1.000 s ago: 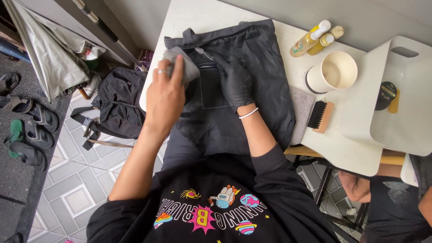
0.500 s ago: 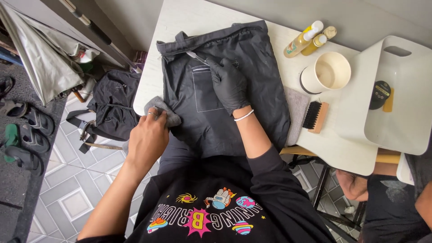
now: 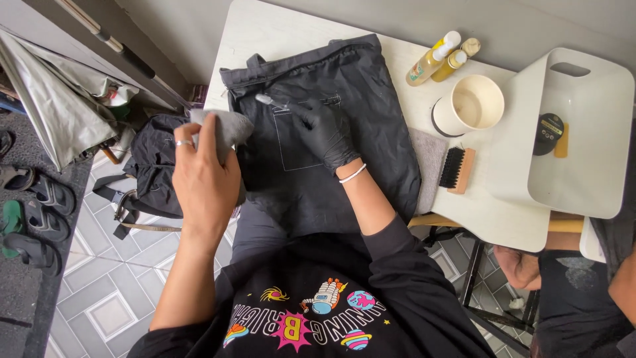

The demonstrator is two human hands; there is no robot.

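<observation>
Head view: bare left hand gripped a grey cloth beside the black fabric bag; gloved right hand pinched a small brush on it.

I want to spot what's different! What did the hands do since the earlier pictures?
The left hand, holding the grey cloth, dropped to the table's near corner, then rose again beside the black bag. The gloved right hand stayed pressed on the bag's pocket, keeping its small brush. The bottles, cup, scrub brush and white tray stayed put.
</observation>
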